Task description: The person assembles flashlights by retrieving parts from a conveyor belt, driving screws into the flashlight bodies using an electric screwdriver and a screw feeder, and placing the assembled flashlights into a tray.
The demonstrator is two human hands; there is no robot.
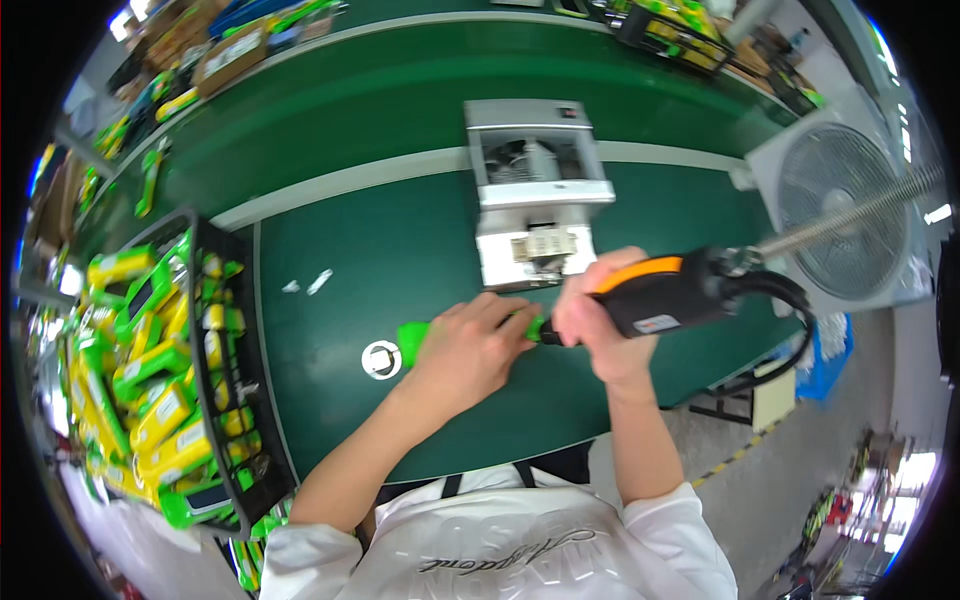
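My left hand [472, 345] is closed over a green device [410, 342] lying on the green table; most of the device is hidden under my fingers. In my right hand [598, 320] is a black electric screwdriver [668, 292] with an orange strip, held sideways. Its tip points left and meets the right end of the green device by my left fingertips. Just beyond my hands stands a silver screw feeder [540, 190] with a window on top. A white round piece [381, 360] lies beside the device's left end.
A black crate [205, 370] heaped with yellow and green devices stands at the left. Small white scraps [319, 282] lie on the table [340, 420]. A fan [845, 205] and a coiled spring [850, 215] holding the screwdriver are at the right. A blue bin [828, 358] sits below.
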